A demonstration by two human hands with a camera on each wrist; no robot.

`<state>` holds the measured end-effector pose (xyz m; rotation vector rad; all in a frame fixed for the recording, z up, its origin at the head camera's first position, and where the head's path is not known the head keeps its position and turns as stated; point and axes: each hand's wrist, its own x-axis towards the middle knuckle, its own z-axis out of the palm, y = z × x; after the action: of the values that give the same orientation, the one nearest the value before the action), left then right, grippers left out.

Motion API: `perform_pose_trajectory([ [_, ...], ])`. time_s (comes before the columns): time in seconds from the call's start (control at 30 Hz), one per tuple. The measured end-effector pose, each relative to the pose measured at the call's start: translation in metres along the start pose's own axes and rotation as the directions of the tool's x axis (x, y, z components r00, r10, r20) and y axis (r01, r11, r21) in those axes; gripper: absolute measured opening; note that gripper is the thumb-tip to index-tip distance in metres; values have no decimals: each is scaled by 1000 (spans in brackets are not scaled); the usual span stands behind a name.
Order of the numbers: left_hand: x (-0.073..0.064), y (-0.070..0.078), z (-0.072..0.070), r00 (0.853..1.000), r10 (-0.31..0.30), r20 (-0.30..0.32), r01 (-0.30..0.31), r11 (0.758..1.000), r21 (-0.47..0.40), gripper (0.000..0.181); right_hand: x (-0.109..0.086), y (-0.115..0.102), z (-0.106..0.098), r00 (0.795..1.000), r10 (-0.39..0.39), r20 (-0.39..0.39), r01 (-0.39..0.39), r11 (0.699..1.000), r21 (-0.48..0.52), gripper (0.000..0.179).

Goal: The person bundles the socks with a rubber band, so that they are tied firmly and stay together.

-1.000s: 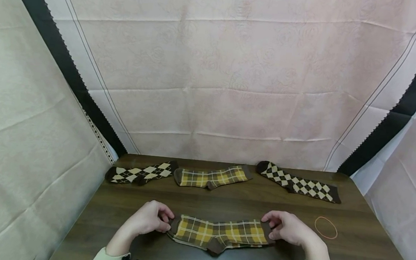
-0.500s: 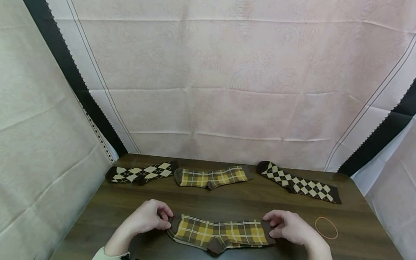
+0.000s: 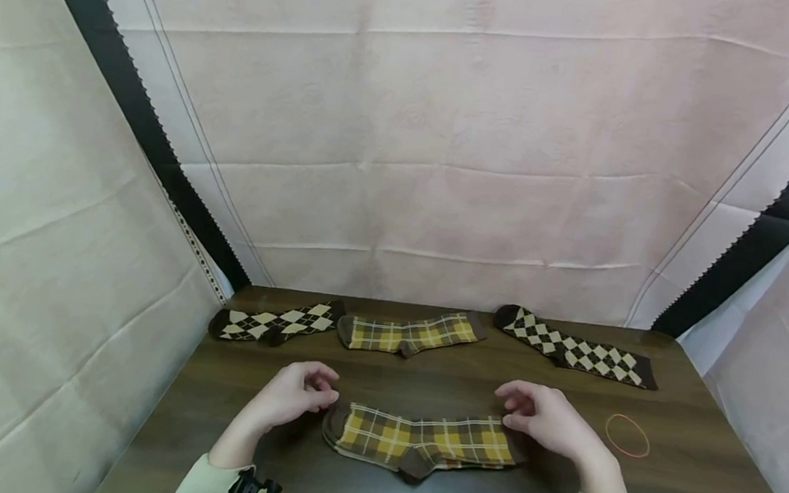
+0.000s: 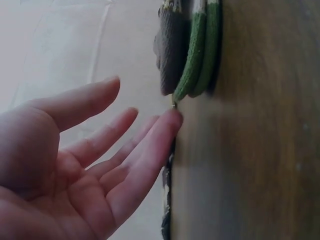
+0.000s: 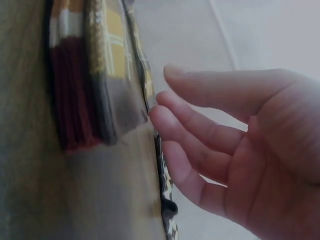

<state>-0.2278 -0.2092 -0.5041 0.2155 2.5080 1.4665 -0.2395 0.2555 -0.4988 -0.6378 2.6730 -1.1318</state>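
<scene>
A yellow plaid sock with brown ends lies flat at the front of the table, its heel toward the person. It tops a stack: green sock ends show under its brown end in the left wrist view, and dark red ribbed cuffs under its other end in the right wrist view. My left hand hovers by the stack's left end, fingers relaxed and apart from the thumb. By the right end, my right hand hovers likewise, nothing between thumb and fingers.
Along the table's back edge lie a black-and-cream argyle sock at left, another yellow plaid sock mid-table, and a second argyle sock at right. An orange rubber band lies right of my right hand. Pale cloth walls surround the table.
Both hands have let go of the sock's ends and lifted slightly up and away. The stack stays where it was. The head view has shifted a little.
</scene>
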Motion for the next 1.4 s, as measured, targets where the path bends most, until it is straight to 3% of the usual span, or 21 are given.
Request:
perform_pose_trajectory([
  [0.23, 37, -2, -4, 989, -21, -147, 18, 1000, -21, 36, 24, -12, -3, 993, -84, 84, 81, 996, 38, 32],
  [0.43, 66, -9, -8, 967, 73, -245, -24, 980, 195, 38, 57, -10, -8, 983, -66, 173, 63, 998, 21, 29],
  [0.5, 72, -9, -8, 964, 100, -248, -39, 970, 242, 41, 68, -7, -10, 985, -36, 169, 38, 999, -8, 28],
  [0.8, 93, -14, -7, 954, 86, -287, -16, 971, 239, 49, 111, 12, -8, 997, 74, 29, -73, 996, -42, 33],
  [1.0, 99, -11, -7, 959, 82, -273, -7, 964, 266, 54, 120, 15, -1, 992, 126, 10, -126, 992, 7, 44],
  [1.17, 102, -11, -7, 960, 82, -269, 4, 953, 303, 48, 125, 15, 4, 991, 130, -14, -131, 991, -31, 51],
  [1.4, 102, -9, -6, 967, 63, -245, 23, 943, 332, 38, 131, 16, 7, 985, 171, -4, -171, 983, -60, 47],
])
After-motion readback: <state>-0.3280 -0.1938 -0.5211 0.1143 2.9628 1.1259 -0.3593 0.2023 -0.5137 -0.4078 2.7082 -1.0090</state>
